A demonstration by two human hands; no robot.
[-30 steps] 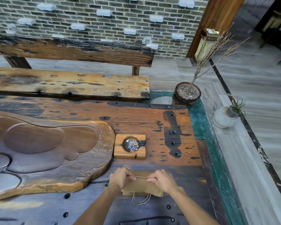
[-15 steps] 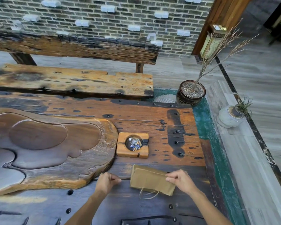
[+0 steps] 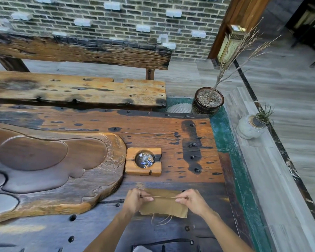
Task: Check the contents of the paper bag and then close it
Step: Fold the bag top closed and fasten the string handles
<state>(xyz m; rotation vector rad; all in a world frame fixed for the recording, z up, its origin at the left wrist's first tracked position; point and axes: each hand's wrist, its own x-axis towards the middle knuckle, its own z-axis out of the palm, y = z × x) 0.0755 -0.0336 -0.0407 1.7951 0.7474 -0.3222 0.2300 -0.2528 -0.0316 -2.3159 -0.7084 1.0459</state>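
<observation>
Paper bag (image 3: 163,205) flat on tabletop (image 3: 171,139), just below wooden ashtray (image 3: 143,161); left hand (image 3: 135,200) and right hand (image 3: 193,201) each pinch twine handle (image 3: 164,197), stretched taut, likely to close bag

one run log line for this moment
stage: closing | bag: flat on table | left hand + right hand: pinching string taut across bag

A worn wooden table (image 3: 153,135) holds a carved wooden tea tray (image 3: 49,170) on the left, with a small wooden ashtray (image 3: 143,161) just beside its right edge. Behind stands a rough bench (image 3: 76,90) before a brick wall (image 3: 116,17). To the right are a dark pot (image 3: 207,101) of bare twigs and a white vase (image 3: 248,126).
</observation>
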